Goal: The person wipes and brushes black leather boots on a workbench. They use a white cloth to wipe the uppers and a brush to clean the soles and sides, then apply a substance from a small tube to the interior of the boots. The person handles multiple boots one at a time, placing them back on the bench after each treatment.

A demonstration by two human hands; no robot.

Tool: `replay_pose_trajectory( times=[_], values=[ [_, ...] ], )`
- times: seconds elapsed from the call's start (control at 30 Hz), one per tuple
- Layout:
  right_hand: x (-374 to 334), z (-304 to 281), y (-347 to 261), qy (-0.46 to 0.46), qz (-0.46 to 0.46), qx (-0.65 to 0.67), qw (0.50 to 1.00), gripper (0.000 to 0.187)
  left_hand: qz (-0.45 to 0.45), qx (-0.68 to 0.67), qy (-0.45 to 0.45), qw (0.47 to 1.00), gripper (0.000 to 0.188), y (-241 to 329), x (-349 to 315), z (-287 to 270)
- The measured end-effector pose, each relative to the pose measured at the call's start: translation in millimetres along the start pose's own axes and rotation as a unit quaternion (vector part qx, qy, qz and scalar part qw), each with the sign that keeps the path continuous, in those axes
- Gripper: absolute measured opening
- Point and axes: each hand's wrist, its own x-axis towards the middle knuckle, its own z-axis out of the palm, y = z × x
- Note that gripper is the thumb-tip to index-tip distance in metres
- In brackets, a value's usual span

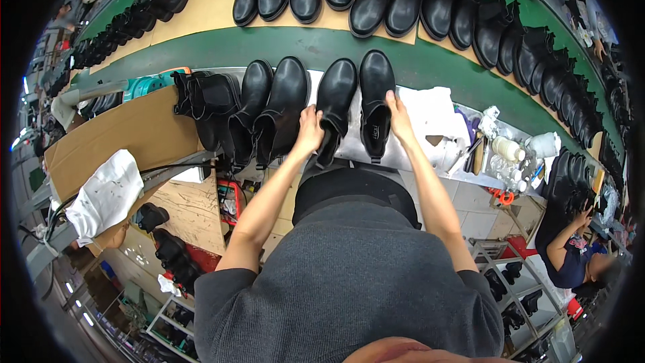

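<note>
Two black ankle boots stand side by side on the metal bench in front of me, toes pointing away. My left hand (310, 129) grips the left boot (338, 87) at its shaft, the fingers partly hidden behind the leather. Around the outer side of the right boot (377, 81) my right hand (398, 115) is closed, with the thumb near its opening. Just left of them stands another pair, a black boot (291, 84) and its mate (256, 82). More black boots (216, 97) lie bunched farther left.
Boots (386, 3) line the green conveyor (295, 44) on tan cardboard. White cloth (430, 117), bottles (508, 149) and orange-handled scissors (502, 196) are at the right. A cardboard sheet (127, 138) and white rag (107, 191) are at the left. Another person (571, 255) works at far right.
</note>
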Motion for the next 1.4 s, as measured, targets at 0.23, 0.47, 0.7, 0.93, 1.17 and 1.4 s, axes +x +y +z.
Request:
replay_pose_trajectory(
  times=[0.23, 0.47, 0.7, 0.93, 1.17, 1.4],
  values=[
    [-14.3, -21.5, -21.6, -0.113, 0.207, 0.238, 0.942, 0.067, -0.292, -0.403, -0.111, 0.86, 0.101, 85.6, 6.9, -27.0],
    [-1.2, -36.2, -92.0, -0.132, 0.231, 0.422, 0.867, 0.058, -0.308, -0.624, -0.164, 0.699, 0.052, 133.5, 71.0, -47.0],
    [7.8, -42.8, -106.8, -0.115, 0.168, 0.436, 0.877, 0.05, -0.338, -0.641, -0.204, 0.659, 0.048, 147.8, 80.7, -62.9],
    [-53.0, -87.6, -103.5, -0.204, 0.0, 0.462, 0.863, 0.066, -0.177, -0.71, -0.23, 0.641, 0.047, 138.0, 32.0, -101.4],
    [-72.3, -87.3, -191.3, -0.154, 0.079, 0.413, 0.894, 0.06, -0.233, -0.751, -0.436, 0.438, 0.059, 179.1, 15.8, -113.2],
    [-41.0, -84.6, -138.0, -0.241, 0.189, 0.461, 0.833, 0.053, -0.054, -0.603, -0.302, 0.736, 0.061, 154.6, 44.6, -101.7]
  ],
)
